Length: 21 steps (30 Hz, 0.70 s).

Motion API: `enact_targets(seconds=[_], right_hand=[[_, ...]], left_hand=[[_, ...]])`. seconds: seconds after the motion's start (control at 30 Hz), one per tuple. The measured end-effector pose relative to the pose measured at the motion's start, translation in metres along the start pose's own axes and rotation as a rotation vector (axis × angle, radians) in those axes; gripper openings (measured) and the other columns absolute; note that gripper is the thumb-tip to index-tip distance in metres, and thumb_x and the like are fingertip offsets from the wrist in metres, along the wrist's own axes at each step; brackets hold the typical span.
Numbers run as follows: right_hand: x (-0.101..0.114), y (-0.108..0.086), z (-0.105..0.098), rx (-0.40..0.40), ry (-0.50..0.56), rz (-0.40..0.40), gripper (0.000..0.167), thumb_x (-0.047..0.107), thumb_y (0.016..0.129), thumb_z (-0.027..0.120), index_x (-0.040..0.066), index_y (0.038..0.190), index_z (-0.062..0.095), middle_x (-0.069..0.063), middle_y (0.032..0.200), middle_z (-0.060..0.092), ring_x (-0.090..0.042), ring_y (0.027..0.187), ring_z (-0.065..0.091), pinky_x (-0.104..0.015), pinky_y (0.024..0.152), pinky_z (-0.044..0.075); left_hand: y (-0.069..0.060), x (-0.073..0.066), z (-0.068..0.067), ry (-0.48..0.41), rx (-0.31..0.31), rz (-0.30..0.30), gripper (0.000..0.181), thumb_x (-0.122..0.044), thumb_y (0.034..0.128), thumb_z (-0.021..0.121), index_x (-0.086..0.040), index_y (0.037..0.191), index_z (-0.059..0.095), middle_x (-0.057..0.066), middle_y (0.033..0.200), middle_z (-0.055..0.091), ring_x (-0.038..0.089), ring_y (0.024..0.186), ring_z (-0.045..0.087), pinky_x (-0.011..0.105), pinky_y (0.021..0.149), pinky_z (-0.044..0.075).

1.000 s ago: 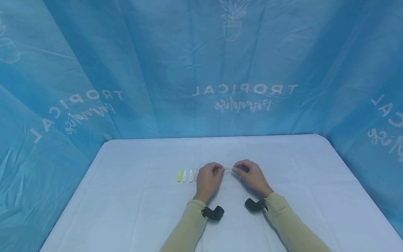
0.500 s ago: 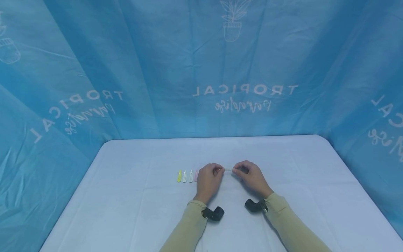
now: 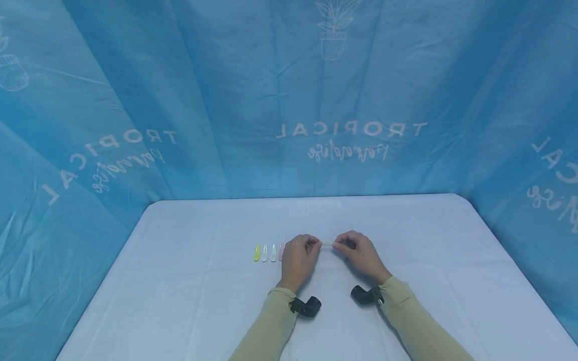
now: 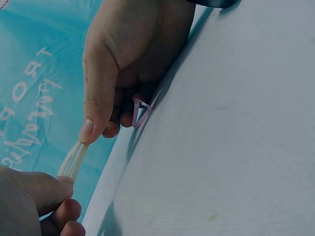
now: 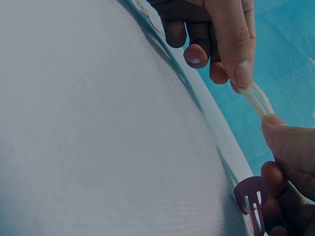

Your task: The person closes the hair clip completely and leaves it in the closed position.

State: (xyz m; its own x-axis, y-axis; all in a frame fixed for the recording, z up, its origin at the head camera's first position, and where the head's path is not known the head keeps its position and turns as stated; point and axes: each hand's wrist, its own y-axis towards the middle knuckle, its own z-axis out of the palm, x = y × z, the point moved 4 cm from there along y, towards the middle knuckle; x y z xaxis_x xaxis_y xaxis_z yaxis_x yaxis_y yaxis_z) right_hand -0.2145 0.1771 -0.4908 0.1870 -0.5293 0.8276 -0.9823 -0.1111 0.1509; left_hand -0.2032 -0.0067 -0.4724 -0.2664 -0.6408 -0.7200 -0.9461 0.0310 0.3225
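A pale cream snap hair clip (image 3: 327,243) is stretched between both hands, just above the white table. The left hand (image 3: 300,260) pinches one end between thumb and fingertips. At the other end, the right hand (image 3: 363,254) pinches it likewise. Close up in the left wrist view, slender strips of the clip (image 4: 73,161) show between the two thumbs; its ends are hidden by the fingers. Beside the left hand, a pink hair clip (image 3: 281,252) rests on the cloth, partly covered in the head view.
Left of the pink clip, a yellow hair clip (image 3: 257,252) and two whitish hair clips (image 3: 273,253) lie in a row. A white cloth covers the table (image 3: 158,281). Blue printed curtains (image 3: 253,100) hang around its back and sides.
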Motion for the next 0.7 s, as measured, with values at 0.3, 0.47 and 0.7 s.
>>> enact_targets(seconds=[0.3, 0.47, 0.7], right_hand=[[-0.0010, -0.0005, -0.0002, 0.001, 0.006, 0.004, 0.011, 0.020, 0.092, 0.074, 0.010, 0.096, 0.071, -0.004, 0.101, 0.067, -0.024, 0.102, 0.059, -0.046, 0.094, 0.043], [-0.0008, -0.0009, -0.0006, -0.003, -0.004, -0.002, 0.011, 0.020, 0.093, 0.073, 0.009, 0.096, 0.071, -0.006, 0.101, 0.067, -0.027, 0.102, 0.059, -0.047, 0.095, 0.043], [-0.0007, -0.0007, -0.0007, -0.004, -0.011, 0.011, 0.012, 0.019, 0.093, 0.072, 0.008, 0.096, 0.071, -0.006, 0.101, 0.067, -0.026, 0.102, 0.060, -0.047, 0.095, 0.043]], left_hand=[[0.0000, 0.0005, -0.0002, -0.001, -0.001, 0.005, 0.008, -0.020, 0.0915, 0.074, -0.012, 0.091, 0.076, -0.008, 0.072, 0.059, 0.003, 0.064, 0.049, 0.022, 0.060, 0.041], [-0.0002, 0.0002, -0.0005, 0.010, -0.005, 0.014, 0.008, -0.020, 0.0913, 0.074, -0.012, 0.090, 0.076, -0.008, 0.071, 0.059, 0.004, 0.063, 0.049, 0.022, 0.060, 0.041], [-0.0002, -0.0008, -0.0003, 0.016, -0.001, 0.003, 0.009, -0.020, 0.0909, 0.075, -0.011, 0.090, 0.076, -0.008, 0.071, 0.058, 0.004, 0.064, 0.049, 0.022, 0.060, 0.041]])
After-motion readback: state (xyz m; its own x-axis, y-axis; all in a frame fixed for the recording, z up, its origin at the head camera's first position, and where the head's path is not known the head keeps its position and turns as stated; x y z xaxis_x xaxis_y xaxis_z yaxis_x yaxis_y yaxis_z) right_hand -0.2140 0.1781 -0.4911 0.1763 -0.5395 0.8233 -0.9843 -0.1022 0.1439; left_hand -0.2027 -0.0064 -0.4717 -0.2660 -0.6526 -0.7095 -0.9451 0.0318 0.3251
